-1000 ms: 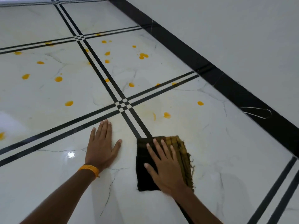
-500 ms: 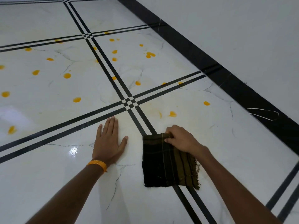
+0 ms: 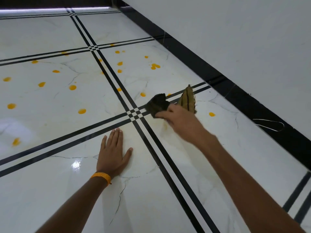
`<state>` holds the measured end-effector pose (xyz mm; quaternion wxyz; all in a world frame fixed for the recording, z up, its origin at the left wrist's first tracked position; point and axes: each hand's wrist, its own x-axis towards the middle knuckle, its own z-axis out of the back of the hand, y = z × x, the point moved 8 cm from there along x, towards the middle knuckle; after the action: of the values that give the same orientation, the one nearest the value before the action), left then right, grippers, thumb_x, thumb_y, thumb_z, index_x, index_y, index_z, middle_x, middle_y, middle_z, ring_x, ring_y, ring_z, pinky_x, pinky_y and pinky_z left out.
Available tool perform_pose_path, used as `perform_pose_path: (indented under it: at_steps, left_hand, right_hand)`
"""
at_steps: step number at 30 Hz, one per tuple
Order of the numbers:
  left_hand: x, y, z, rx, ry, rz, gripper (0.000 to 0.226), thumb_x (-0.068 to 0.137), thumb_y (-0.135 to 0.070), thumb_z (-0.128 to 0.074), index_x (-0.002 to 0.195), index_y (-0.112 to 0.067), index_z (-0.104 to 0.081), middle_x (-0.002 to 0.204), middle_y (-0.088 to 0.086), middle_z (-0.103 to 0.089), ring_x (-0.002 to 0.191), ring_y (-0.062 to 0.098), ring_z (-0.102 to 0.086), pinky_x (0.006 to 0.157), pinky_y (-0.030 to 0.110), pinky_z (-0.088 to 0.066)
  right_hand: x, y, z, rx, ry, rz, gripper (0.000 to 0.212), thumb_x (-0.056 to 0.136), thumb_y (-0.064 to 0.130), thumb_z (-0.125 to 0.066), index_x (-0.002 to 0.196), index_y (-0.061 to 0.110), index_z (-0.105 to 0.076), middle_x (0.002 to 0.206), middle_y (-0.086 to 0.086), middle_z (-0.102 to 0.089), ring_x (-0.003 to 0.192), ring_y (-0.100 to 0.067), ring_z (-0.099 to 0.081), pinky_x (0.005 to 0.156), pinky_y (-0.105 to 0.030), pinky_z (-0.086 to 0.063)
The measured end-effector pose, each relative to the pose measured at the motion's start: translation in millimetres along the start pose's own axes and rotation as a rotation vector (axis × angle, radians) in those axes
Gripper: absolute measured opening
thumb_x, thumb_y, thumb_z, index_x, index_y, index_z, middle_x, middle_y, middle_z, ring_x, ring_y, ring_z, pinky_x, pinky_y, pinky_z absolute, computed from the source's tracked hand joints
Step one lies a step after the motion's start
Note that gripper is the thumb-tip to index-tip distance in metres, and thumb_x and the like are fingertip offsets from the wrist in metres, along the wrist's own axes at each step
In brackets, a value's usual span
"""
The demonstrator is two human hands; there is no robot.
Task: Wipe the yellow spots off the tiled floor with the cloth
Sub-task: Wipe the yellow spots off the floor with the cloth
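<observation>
My right hand [image 3: 180, 121] grips a dark brown and olive cloth [image 3: 159, 103], bunched and lifted off the white marble tiled floor [image 3: 50, 190], with one corner [image 3: 187, 98] sticking up. The cloth hangs over the black grout lines just right of their crossing. My left hand [image 3: 112, 153] lies flat on the floor with fingers spread, an orange band on its wrist. Several yellow spots dot the tiles beyond, such as a spot [image 3: 82, 111] at left, a blotch [image 3: 154, 66] farther off and one spot [image 3: 212, 114] right of the cloth. A faint yellow smear [image 3: 165, 127] shows under my right hand.
A black skirting band [image 3: 252, 105] runs along the white wall [image 3: 235, 39] on the right. A thin white thread [image 3: 269, 125] lies on that band. Double black lines [image 3: 176, 174] divide the floor into large tiles.
My right hand has pinched the flat cloth, lifted it off the floor and carried it forward past the tile crossing. The left hand stays planted. My view has shifted forward.
</observation>
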<state>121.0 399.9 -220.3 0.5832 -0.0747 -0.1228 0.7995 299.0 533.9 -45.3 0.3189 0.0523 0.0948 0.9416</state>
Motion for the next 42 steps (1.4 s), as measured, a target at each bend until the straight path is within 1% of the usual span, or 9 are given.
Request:
perform_pose_path:
  at_steps: [5, 10, 14, 18, 24, 29, 34, 39, 42]
  left_hand:
    - [1, 0, 1, 0.005, -0.015, 0.004, 0.088, 0.094, -0.067, -0.014, 0.160, -0.007, -0.014, 0.167, 0.011, -0.015, 0.155, 0.026, -0.013, 0.126, 0.047, -0.008]
    - [1, 1, 1, 0.004, -0.018, 0.009, 0.086, 0.095, -0.065, -0.018, 0.160, -0.008, -0.016, 0.167, 0.011, -0.017, 0.155, 0.025, -0.014, 0.126, 0.046, -0.007]
    - [2, -1, 4, 0.002, -0.026, 0.011, 0.084, 0.094, -0.061, -0.027, 0.156, -0.005, -0.028, 0.163, 0.014, -0.030, 0.151, 0.030, -0.028, 0.124, 0.049, -0.018]
    - [30, 4, 21, -0.018, -0.050, 0.000, 0.075, 0.086, -0.052, -0.036, 0.139, -0.001, -0.049, 0.138, 0.019, -0.054, 0.125, 0.037, -0.051, 0.105, 0.049, -0.042]
    - [43, 6, 7, 0.041, -0.059, -0.087, 0.074, 0.096, -0.048, -0.030, 0.158, -0.006, -0.024, 0.165, 0.014, -0.022, 0.154, 0.028, -0.018, 0.126, 0.047, -0.015]
    - [44, 9, 3, 0.075, 0.023, -0.058, 0.077, 0.099, -0.054, -0.020, 0.161, -0.010, -0.006, 0.169, 0.009, -0.004, 0.157, 0.022, 0.001, 0.127, 0.045, -0.007]
    - [47, 12, 3, 0.073, 0.046, -0.040, 0.077, 0.099, -0.051, -0.024, 0.161, -0.009, -0.003, 0.169, 0.009, -0.002, 0.157, 0.022, 0.001, 0.127, 0.046, -0.009]
    - [42, 7, 4, 0.033, 0.069, -0.025, 0.082, 0.098, -0.054, -0.026, 0.160, -0.005, -0.004, 0.169, 0.013, 0.000, 0.157, 0.021, 0.005, 0.127, 0.047, -0.009]
    - [46, 7, 5, 0.023, 0.054, -0.036, 0.084, 0.097, -0.056, -0.026, 0.160, -0.006, -0.002, 0.169, 0.012, 0.002, 0.157, 0.020, 0.006, 0.127, 0.043, -0.004]
  right_hand:
    - [-51, -9, -102, 0.034, 0.279, -0.150, 0.047, 0.107, 0.042, -0.045, 0.152, 0.031, -0.040, 0.128, -0.004, -0.051, 0.112, -0.021, -0.054, 0.089, -0.036, -0.053]
    - [-19, -27, -98, 0.126, -0.076, -0.339, 0.039, 0.108, 0.031, -0.042, 0.144, 0.017, -0.050, 0.128, -0.006, -0.055, 0.118, -0.022, -0.053, 0.095, -0.036, -0.051]
    - [20, -21, -133, -0.016, 0.044, -0.292, 0.056, 0.109, 0.045, -0.033, 0.161, 0.027, -0.024, 0.165, -0.010, -0.029, 0.152, -0.031, -0.024, 0.121, -0.050, -0.027]
    - [4, -44, -157, -0.105, 0.106, -0.219, 0.064, 0.104, 0.060, -0.007, 0.163, 0.036, -0.008, 0.173, -0.001, -0.009, 0.159, -0.026, -0.005, 0.127, -0.055, -0.006]
    - [42, -121, -143, -0.152, 0.042, -0.531, 0.070, 0.101, 0.066, -0.010, 0.163, 0.036, -0.002, 0.173, -0.006, -0.004, 0.158, -0.033, -0.001, 0.124, -0.065, -0.003]
    - [20, -21, -164, -0.088, 0.080, -0.186, 0.068, 0.101, 0.067, -0.019, 0.163, 0.039, -0.008, 0.173, -0.002, -0.007, 0.159, -0.030, -0.005, 0.124, -0.063, -0.005]
    - [62, -104, -143, -0.141, 0.035, -0.489, 0.072, 0.100, 0.067, -0.017, 0.163, 0.035, -0.010, 0.172, -0.006, -0.010, 0.158, -0.034, -0.007, 0.122, -0.066, -0.007]
    - [40, 14, -171, -0.066, 0.123, -0.009, 0.065, 0.103, 0.062, -0.025, 0.162, 0.036, -0.018, 0.172, -0.002, -0.014, 0.159, -0.029, -0.007, 0.122, -0.063, -0.011]
    - [41, -63, -153, -0.123, 0.045, -0.200, 0.066, 0.101, 0.064, -0.023, 0.162, 0.039, -0.015, 0.172, -0.001, -0.013, 0.158, -0.030, -0.009, 0.123, -0.064, -0.010]
